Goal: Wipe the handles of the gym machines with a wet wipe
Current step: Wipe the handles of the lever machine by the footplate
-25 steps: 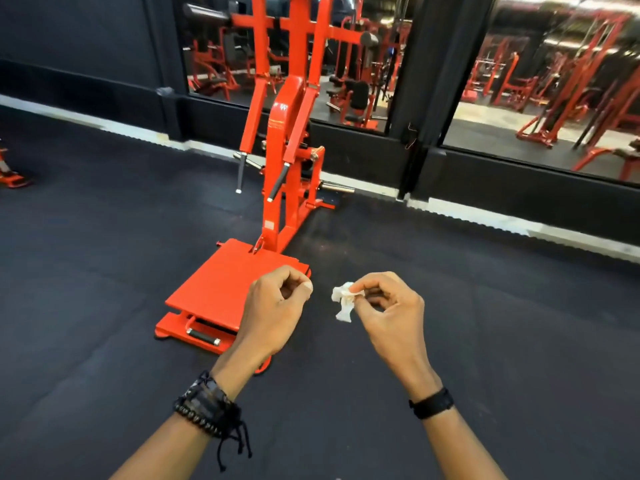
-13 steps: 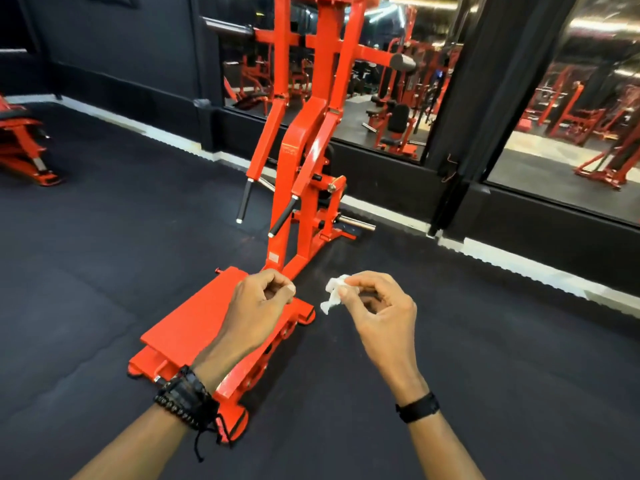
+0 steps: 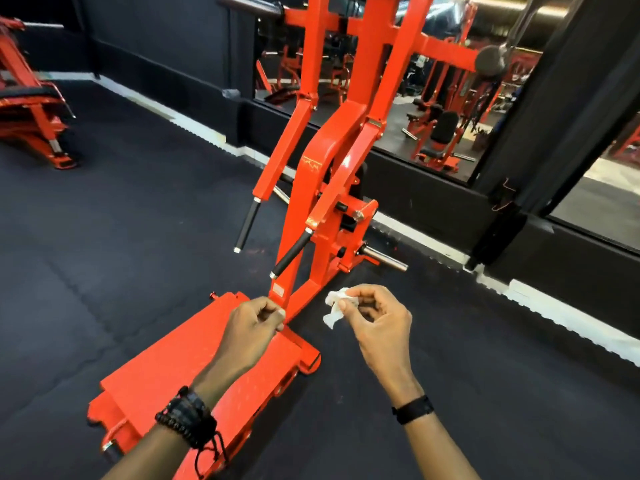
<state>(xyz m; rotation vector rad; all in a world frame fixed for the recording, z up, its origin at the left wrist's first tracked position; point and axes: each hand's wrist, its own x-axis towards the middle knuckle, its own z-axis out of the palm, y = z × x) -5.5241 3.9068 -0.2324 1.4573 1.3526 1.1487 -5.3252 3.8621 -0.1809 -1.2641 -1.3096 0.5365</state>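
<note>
Dark rubber floor [image 3: 104, 254] runs to a mirrored wall; a red machine [image 3: 332, 161] stands on it with a flat footplate [image 3: 180, 368]. Two black handles [image 3: 246, 225] [image 3: 291, 253] hang from its arms, both untouched. The right hand [image 3: 375, 317] pinches a crumpled wipe [image 3: 334, 306] in front of the frame. The left hand [image 3: 252, 327] is curled over the footplate; whether it holds anything I cannot tell.

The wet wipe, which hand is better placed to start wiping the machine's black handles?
Right. The right hand already pinches the wet wipe, below the nearer black handle. The left hand is curled with no wipe visible in it.
</note>
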